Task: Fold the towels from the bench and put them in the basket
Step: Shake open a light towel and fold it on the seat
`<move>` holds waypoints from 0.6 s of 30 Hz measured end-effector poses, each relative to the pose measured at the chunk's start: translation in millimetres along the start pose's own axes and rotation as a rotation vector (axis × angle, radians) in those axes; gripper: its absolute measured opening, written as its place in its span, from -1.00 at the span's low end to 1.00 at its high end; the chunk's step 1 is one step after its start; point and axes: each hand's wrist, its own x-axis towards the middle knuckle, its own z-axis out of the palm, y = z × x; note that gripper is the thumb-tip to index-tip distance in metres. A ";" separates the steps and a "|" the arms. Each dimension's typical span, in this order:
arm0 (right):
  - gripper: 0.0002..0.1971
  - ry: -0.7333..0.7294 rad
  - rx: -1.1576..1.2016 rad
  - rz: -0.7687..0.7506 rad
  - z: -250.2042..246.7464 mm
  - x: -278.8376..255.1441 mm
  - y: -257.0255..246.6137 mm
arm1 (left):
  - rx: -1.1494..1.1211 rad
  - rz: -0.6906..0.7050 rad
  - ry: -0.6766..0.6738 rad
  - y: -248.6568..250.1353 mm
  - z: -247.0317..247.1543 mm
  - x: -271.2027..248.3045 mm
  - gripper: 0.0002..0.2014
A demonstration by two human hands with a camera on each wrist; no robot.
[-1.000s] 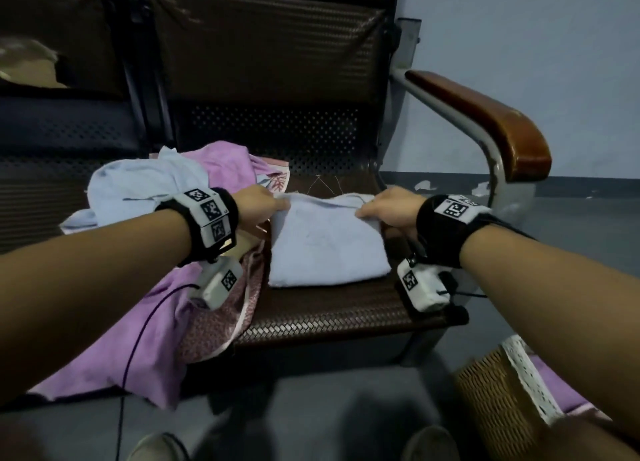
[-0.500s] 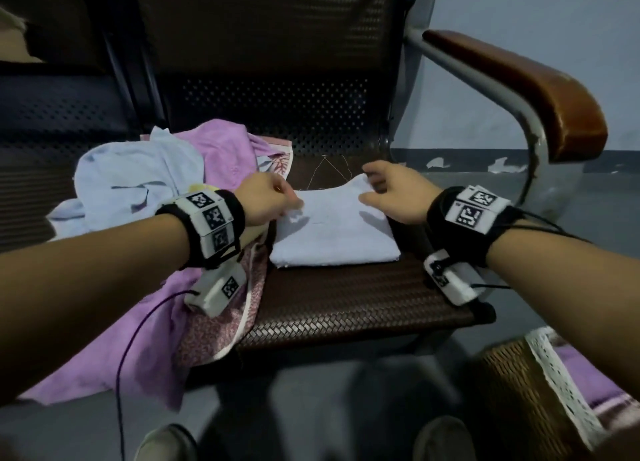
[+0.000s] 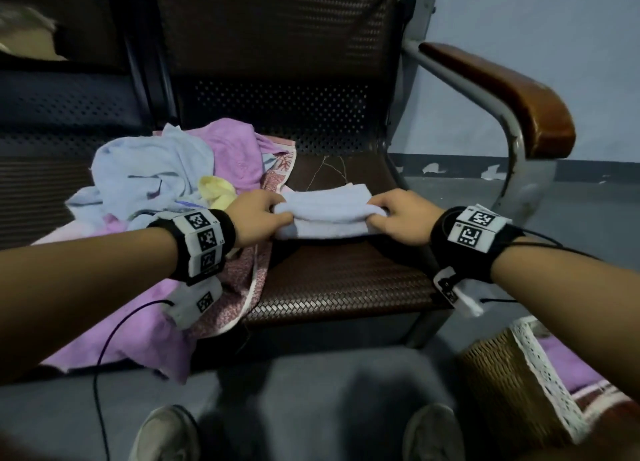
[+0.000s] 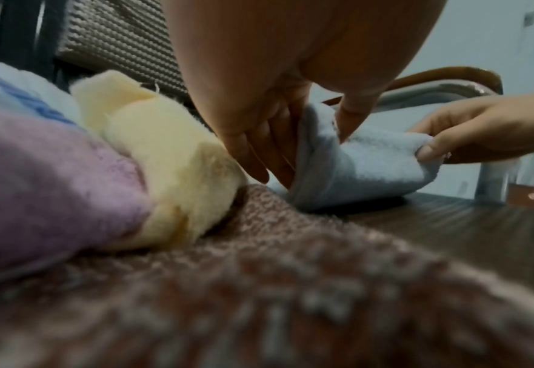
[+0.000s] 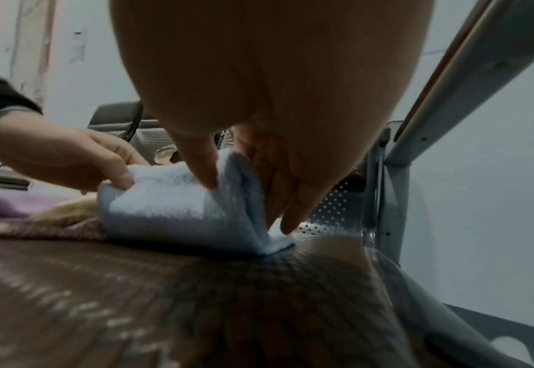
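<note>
Left of the pale blue terry towel (image 3: pixel 325 214) on the brown woven bench seat (image 3: pixel 346 287), a heap of lilac, blue and yellow towels (image 3: pixel 166 176) waits unfolded; the left hand (image 3: pixel 256 218) and right hand (image 3: pixel 405 218) each pinch one end of it, doubling it over, whereas a second ago it lay flat; right of it, the wicker basket (image 3: pixel 498 384) already holds a lilac towel.

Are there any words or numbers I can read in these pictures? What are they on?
No readable words or numbers anywhere.
Left wristband: black-and-white square code patterns only, no letters.
Right wristband: the same kind of code squares, no letters.
Pale blue towel, bench, basket: no label or print that shows.
</note>
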 end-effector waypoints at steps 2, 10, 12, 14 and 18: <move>-0.83 0.055 0.120 0.008 -1.8 -0.9 4.0 | -0.141 -0.065 0.038 0.1 -2.0 -0.4 -0.78; -0.61 0.201 0.365 0.167 10.0 19.5 6.3 | -0.291 -0.276 0.189 -5.4 14.5 19.1 -0.69; -0.64 0.142 0.332 0.225 12.8 28.5 8.3 | -0.242 -0.288 0.192 -5.0 17.4 23.0 -0.65; -0.64 0.103 0.289 0.258 14.1 35.5 9.0 | -0.144 -0.161 0.215 -0.5 17.7 20.9 -0.59; -0.67 0.109 0.219 0.267 15.7 45.1 6.0 | 0.138 0.186 -0.033 11.8 18.9 12.2 -0.40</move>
